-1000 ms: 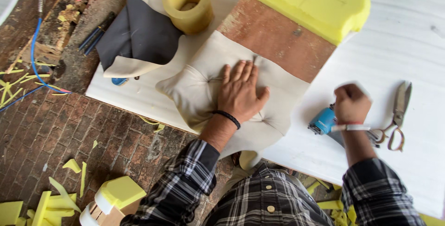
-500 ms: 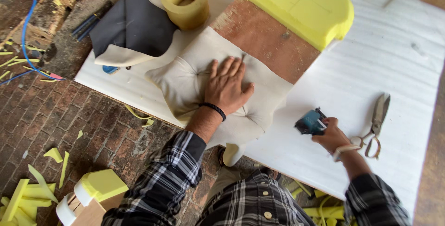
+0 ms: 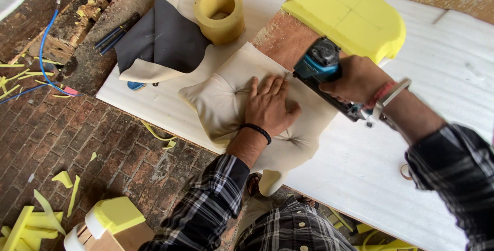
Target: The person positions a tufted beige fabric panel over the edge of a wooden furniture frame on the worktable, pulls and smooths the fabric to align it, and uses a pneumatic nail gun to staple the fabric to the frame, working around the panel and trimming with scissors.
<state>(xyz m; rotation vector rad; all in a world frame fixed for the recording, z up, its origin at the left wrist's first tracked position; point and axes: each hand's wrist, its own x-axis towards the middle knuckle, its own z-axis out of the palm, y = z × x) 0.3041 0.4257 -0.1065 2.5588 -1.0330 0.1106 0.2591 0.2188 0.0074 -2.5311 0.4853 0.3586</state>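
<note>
Cream upholstery lies under flat left hand; right hand grips stapler.

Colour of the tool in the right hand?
Teal-blue and black stapler, gripped by the right hand; head view.

Cream tufted cover; teal-and-black stapler; yellow foam block; black-and-white plaid sleeves; dark grey cloth.

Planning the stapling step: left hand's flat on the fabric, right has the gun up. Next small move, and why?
Probably lower the stapler nose onto the cream fabric edge by the left hand's fingertips. The right hand holds it just above that edge, and the left already presses the fabric flat over the board.
</note>
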